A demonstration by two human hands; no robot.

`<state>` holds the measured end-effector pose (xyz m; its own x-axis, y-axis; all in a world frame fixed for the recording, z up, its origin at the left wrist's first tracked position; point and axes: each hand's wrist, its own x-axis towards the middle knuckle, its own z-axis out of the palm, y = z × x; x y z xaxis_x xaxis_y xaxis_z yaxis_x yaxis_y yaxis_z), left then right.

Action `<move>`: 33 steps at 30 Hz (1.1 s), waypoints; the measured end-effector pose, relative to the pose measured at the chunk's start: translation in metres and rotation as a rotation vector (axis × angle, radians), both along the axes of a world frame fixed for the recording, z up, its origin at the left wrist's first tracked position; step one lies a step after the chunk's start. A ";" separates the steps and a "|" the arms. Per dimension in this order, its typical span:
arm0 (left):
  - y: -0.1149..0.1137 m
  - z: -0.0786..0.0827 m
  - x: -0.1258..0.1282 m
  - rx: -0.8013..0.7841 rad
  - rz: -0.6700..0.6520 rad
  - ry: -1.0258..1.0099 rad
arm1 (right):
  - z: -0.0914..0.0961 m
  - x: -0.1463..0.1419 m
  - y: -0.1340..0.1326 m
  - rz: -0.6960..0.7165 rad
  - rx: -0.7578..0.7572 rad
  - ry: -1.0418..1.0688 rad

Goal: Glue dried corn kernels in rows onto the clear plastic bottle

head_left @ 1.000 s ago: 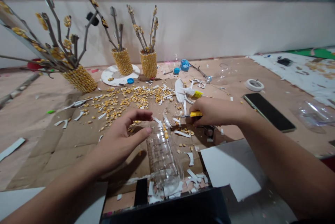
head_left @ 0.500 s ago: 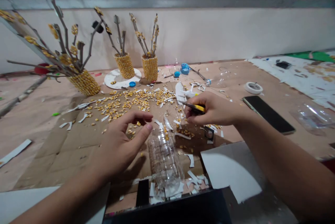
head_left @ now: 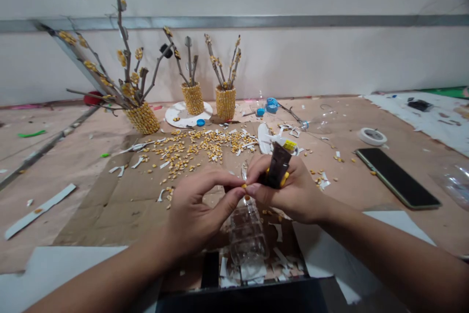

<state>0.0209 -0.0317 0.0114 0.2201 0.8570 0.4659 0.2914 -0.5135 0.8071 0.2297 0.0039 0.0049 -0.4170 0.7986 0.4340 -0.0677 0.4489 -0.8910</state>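
Observation:
My left hand (head_left: pixel 205 208) and my right hand (head_left: pixel 293 188) meet fingertip to fingertip above a clear plastic bottle (head_left: pixel 248 242). A yellow corn kernel (head_left: pixel 244 186) is pinched where the fingertips touch, with the left thumb and forefinger closed on it. Against my right palm, curled fingers keep a black-and-yellow tool (head_left: pixel 278 166); its exact kind is unclear. The bottle lies on its side below the hands, its far end partly hidden by them. An orange-yellow kernel (head_left: pixel 247 197) shows near that far end. Loose corn kernels (head_left: pixel 212 144) spread over the cardboard (head_left: pixel 110 196) beyond.
Three kernel-covered pots with twigs (head_left: pixel 142 117) stand at the back, one on a white disc (head_left: pixel 174 116). To the right are a phone (head_left: pixel 397 176) and a tape roll (head_left: pixel 373 136). White paper scraps (head_left: pixel 223 274) and a white plastic object (head_left: pixel 264 138) lie around.
My hands have come together over the bottle, the left moving right and closing on a kernel. The tool in my right hand has turned upward. The camera view has shifted slightly left.

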 end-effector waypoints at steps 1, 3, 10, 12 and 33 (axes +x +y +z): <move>0.000 0.000 0.000 -0.013 0.007 0.002 | -0.001 0.000 0.000 -0.002 -0.008 -0.002; 0.001 -0.001 0.000 -0.064 0.027 -0.004 | -0.001 -0.001 -0.001 -0.013 -0.021 -0.022; 0.004 -0.001 0.000 -0.313 -0.009 -0.127 | -0.002 0.003 0.000 -0.194 0.380 -0.135; 0.004 0.001 0.001 -0.335 -0.039 -0.123 | -0.005 0.005 0.001 -0.180 0.523 -0.138; 0.010 0.010 -0.001 -0.560 -0.108 -0.208 | -0.007 0.007 0.000 -0.260 0.596 -0.268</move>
<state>0.0198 -0.0214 0.0212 0.2723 0.9622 -0.0073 0.0686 -0.0118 0.9976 0.2370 0.0036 -0.0020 -0.3982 0.5446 0.7382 0.2954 0.8380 -0.4589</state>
